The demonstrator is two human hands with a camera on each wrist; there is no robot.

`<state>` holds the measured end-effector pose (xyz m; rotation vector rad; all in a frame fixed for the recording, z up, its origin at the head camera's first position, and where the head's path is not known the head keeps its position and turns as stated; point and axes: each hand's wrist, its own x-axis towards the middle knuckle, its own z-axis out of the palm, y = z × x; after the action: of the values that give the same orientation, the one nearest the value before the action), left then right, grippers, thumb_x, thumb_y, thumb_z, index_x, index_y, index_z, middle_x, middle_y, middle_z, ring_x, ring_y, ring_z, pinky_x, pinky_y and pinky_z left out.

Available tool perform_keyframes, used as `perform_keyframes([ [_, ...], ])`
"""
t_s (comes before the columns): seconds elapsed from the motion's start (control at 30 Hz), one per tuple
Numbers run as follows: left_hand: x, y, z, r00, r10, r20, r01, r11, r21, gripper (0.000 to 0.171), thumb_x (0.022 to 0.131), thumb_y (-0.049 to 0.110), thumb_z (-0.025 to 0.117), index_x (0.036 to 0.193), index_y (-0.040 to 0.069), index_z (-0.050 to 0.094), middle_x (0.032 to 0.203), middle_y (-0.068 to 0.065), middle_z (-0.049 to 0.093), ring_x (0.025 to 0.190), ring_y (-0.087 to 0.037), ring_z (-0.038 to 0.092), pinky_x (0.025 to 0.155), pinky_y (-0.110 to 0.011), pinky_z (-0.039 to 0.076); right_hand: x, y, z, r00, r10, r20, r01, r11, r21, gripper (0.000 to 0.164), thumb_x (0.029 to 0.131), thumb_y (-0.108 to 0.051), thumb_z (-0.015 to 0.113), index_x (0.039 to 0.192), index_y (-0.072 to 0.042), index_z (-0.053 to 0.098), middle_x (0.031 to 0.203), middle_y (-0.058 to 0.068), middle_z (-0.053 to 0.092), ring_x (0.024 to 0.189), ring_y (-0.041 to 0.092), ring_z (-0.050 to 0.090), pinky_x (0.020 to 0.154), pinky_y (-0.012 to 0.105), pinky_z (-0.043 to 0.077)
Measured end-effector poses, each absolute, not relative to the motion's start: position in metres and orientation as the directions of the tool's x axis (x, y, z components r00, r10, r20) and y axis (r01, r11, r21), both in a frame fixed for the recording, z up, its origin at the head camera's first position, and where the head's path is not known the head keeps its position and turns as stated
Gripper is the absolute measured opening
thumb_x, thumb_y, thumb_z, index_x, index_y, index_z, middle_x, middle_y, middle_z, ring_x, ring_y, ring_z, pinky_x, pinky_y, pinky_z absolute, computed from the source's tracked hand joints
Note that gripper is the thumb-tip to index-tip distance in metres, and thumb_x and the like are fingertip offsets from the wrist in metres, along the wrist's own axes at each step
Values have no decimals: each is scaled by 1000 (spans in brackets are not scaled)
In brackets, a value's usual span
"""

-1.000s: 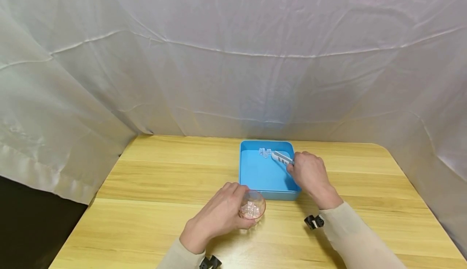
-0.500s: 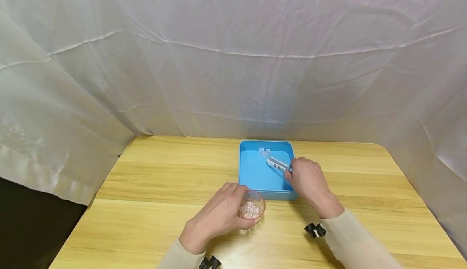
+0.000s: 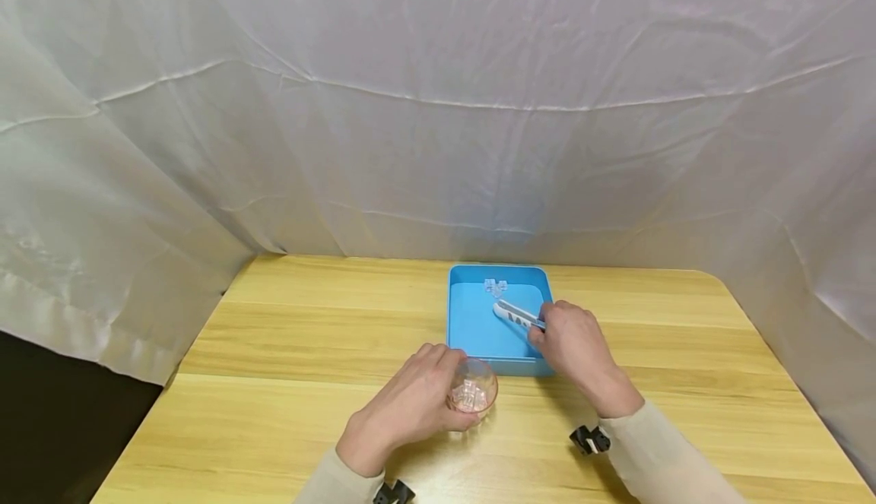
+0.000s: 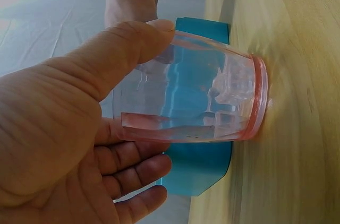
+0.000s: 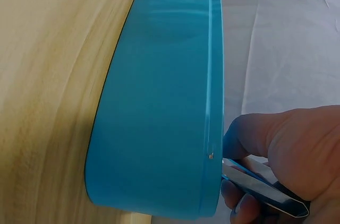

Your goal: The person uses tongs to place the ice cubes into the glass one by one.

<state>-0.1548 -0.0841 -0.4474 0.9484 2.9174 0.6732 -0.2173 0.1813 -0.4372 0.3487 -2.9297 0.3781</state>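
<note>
My left hand (image 3: 417, 397) grips a clear, pink-tinted cup (image 3: 481, 373) that stands upright on the table; in the left wrist view the thumb lies along one side of the cup (image 4: 186, 86). Several clear cubes (image 3: 469, 396) lie in its bottom. My right hand (image 3: 578, 344) holds a pair of white and grey tongs (image 3: 516, 314) over the blue tray (image 3: 472, 329). A few clear plastic-looking cubes (image 3: 496, 286) sit near the tray's back wall, just beyond the tong tips. Whether the tips hold a cube is too small to tell. The tray wall hides the tips in the right wrist view.
The tray stands on a wooden table (image 3: 308, 321), directly behind the cup. Grey-white cloth (image 3: 438, 147) hangs along the table's back and sides. Black wrist devices (image 3: 590, 439) are worn at both cuffs.
My right hand has drawn the tongs back toward me and slightly left, away from the cubes at the tray's back. The left hand and cup have stayed in place.
</note>
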Motion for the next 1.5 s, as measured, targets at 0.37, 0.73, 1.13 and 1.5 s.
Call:
perform_keyframes([
  [0.37, -154, -84, -447, -819, 561, 120, 555, 723, 411, 73, 82, 47, 88, 137, 7, 60, 129, -4, 66, 119, -19, 59, 107, -37, 53, -213, 183, -435, -962, -195, 191, -242, 933, -267, 17, 92, -13, 70, 79, -5, 63, 70, 4, 51, 60, 19, 46, 56, 31, 39],
  [0.73, -152, -83, -445, -820, 561, 119, 554, 723, 413, 74, 82, 46, 88, 138, 7, 60, 131, -4, 66, 121, -20, 59, 109, -39, 52, -205, 185, -424, -962, -174, 208, -234, 920, -313, 12, 92, -12, 68, 85, -2, 67, 73, 5, 54, 62, 19, 47, 55, 30, 39],
  [1.13, -151, -85, -444, -819, 561, 124, 555, 718, 420, 69, 82, 45, 89, 135, 8, 61, 128, -4, 67, 118, -19, 59, 106, -39, 53, -196, 184, -415, -971, -143, 192, -204, 914, -352, 14, 92, -13, 68, 90, 0, 70, 76, 5, 57, 64, 19, 48, 57, 30, 40],
  [1.5, -150, -87, -443, -819, 562, 118, 554, 719, 420, 71, 82, 45, 88, 136, 7, 60, 130, -4, 67, 121, -20, 59, 108, -39, 52, -192, 183, -417, -967, -135, 216, -207, 909, -361, 12, 91, -13, 68, 88, -1, 69, 78, 6, 58, 65, 19, 49, 58, 31, 41],
])
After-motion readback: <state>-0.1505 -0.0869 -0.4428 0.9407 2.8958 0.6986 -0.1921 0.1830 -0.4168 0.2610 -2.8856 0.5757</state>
